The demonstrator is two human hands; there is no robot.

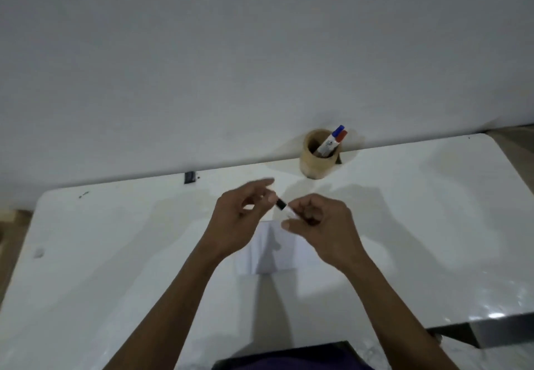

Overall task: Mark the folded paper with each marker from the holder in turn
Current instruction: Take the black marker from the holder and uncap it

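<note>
We see both hands raised above the white desk (115, 254), close together near its middle; the right hand (320, 225) is curled into a loose fist around the white barrel of a black-capped marker (284, 208), which slants up and to the left out of the fist; the left hand (242, 219) sits just beside it, thumb and fingertips meeting the black cap end, the other fingers loosely spread; motion blur keeps us from telling whether the left hand actually pinches the cap or only touches it. The folded paper (274, 251) lies flat on the desk directly beneath and between the two hands, nearer to us than the marker; a crease runs down it and the shadows of the hands fall across it; the wrists overlap its left and right edges in our view, yet neither hand touches it. Farther back, against the grey wall (260, 52), stands the round wooden holder (315, 161), well apart from the hands and beyond the paper; two markers lean in it toward the right, one with a blue cap (338, 130) and one with a red cap (343, 136), side by side and touching. A small dark object (189, 178) sits at the back edge of the desk to the left of the holder; we cannot tell what it is. At the bottom edge a strip of purple clothing (289, 362) shows between the forearms.
</note>
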